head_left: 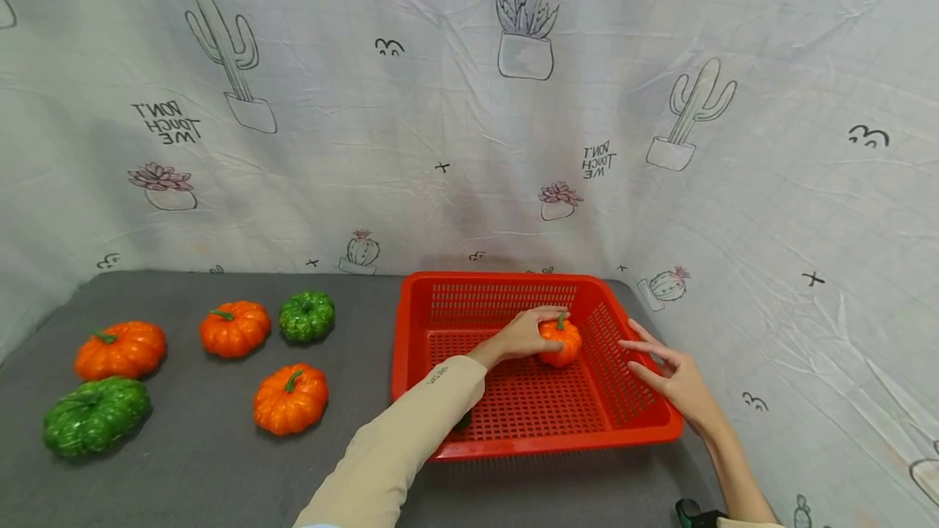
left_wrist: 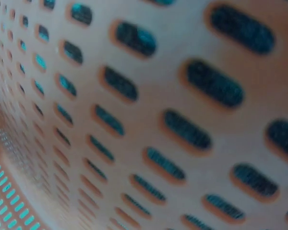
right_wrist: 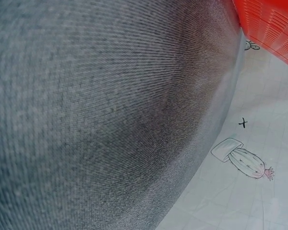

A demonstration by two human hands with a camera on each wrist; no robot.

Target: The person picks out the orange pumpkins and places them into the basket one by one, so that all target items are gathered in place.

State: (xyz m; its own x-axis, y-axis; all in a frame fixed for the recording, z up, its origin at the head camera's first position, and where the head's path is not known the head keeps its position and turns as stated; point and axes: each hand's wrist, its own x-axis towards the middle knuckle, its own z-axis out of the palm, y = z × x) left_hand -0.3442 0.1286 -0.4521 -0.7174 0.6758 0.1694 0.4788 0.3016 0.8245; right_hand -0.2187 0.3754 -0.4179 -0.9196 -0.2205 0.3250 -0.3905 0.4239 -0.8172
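Note:
In the head view a red plastic basket (head_left: pixel 557 443) with slotted walls stands on the right part of the table. My left hand (head_left: pixel 526 335) reaches into it and holds a small orange pumpkin (head_left: pixel 562 349) with a green stem, thumb and fingers around its sides. The pumpkin is low in the basket, toward the right wall. At the outside of that wall is my right hand (head_left: pixel 678 383), fingers spread and fingertips right at the rim, with nothing in its grasp. Filling the left wrist view is the slotted basket wall (left_wrist: pixel 158 81); the pumpkin does not show there.
Left of the basket, on the grey tabletop (head_left: pixel 220 446), lie orange pumpkins (head_left: pixel 235 330) (head_left: pixel 290 399) (head_left: pixel 121 350) and green pumpkins (head_left: pixel 306 317) (head_left: pixel 97 416). A pale curtain (head_left: pixel 440 121) with cactus drawings hangs behind and at the right, close to the basket.

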